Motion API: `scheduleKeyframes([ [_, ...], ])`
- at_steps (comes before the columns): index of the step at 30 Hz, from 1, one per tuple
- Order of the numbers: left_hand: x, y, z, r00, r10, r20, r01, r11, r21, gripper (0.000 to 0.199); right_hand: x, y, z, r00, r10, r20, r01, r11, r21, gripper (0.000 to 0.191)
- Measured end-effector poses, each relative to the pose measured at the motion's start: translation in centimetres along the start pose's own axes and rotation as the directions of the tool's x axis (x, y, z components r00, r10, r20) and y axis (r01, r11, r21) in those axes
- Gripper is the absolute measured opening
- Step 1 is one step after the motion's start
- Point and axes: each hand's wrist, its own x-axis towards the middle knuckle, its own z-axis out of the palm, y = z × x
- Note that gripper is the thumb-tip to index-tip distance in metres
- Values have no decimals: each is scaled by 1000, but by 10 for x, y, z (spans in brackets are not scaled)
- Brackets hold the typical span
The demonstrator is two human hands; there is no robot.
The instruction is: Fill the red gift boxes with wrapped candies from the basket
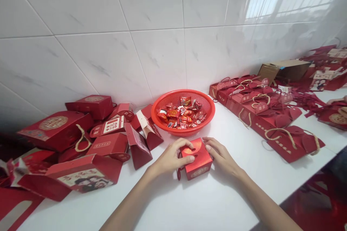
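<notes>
A small red gift box with gold print on its front stands on the white table between my hands. My left hand is closed on its left side, with thumb and fingers lying on the top by a cut-out hole. From the right, my right hand has its fingers against the box's right edge, steadying it. A dark red cord loop hangs at the box's left side. Just behind the box sits a red plastic basket with many wrapped candies in it. The inside of the box is hidden.
Several red gift boxes lie jumbled on the left. Rows of closed red boxes with rope handles line the right, near an open cardboard box. Another person's hand shows at the right edge. A tiled wall stands behind.
</notes>
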Motion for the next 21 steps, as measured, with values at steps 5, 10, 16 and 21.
scheduleKeyframes([
  [5,-1,2,3,1000,-13,-18,13,1000,-2,31,-3,-8,1,999,54,-8,-51,982,183,44],
  [10,1,3,8,998,-17,-56,16,1000,-7,31,-5,-12,-5,996,34,-87,-3,942,335,37],
  [16,3,12,20,989,12,-146,-3,998,60,29,-7,-13,1,969,-162,-187,187,974,127,18],
  [21,-3,17,20,942,31,-334,34,982,187,33,-10,-14,5,948,-245,-203,243,969,-35,18],
])
